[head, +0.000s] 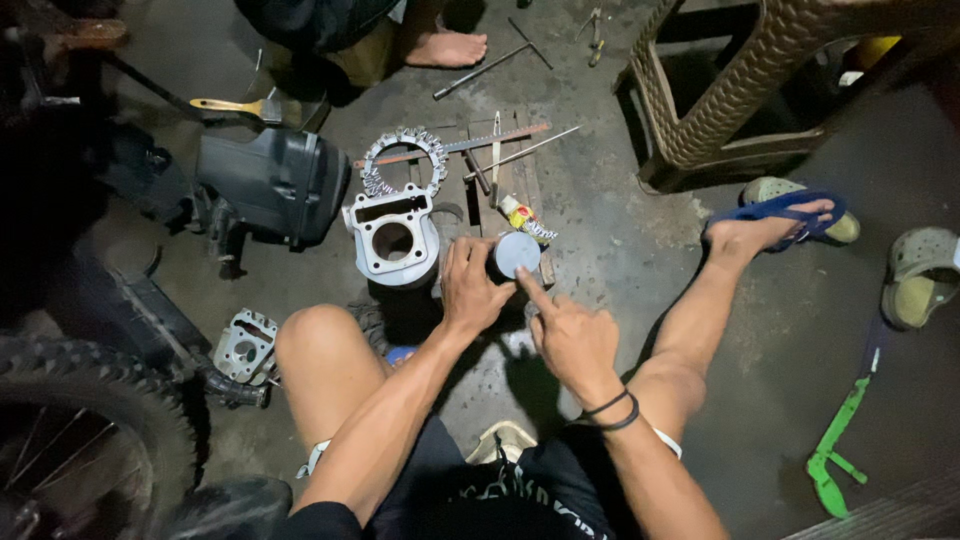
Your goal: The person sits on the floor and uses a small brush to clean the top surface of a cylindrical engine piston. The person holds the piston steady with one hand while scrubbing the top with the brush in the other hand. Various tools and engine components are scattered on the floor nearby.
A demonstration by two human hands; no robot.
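Head view, looking down at a person seated on a concrete floor (620, 260). The left hand (472, 285) is wrapped around the side of a round metal piston (516, 254), fingers closed on it, holding it just above centre of the picture. The right hand (572, 335) lies at about 4 o'clock from the piston, index finger extended so that its tip meets the piston's lower edge, the other fingers curled in and holding nothing. At 9 o'clock from the piston, just beside the left hand, stands a grey engine cylinder block (392, 238) with its bore facing up; at 11 o'clock from that lies a toothed ring gasket (403, 160). A small tube (524, 217) rests at 12 o'clock, touching or nearly touching the piston. Long thin tools (470, 145) lie farther up. A dark plastic housing (268, 185) sits at 9 o'clock, a knobbly tyre (95, 400) at 8 o'clock, a woven stool (740, 90) at 2 o'clock.
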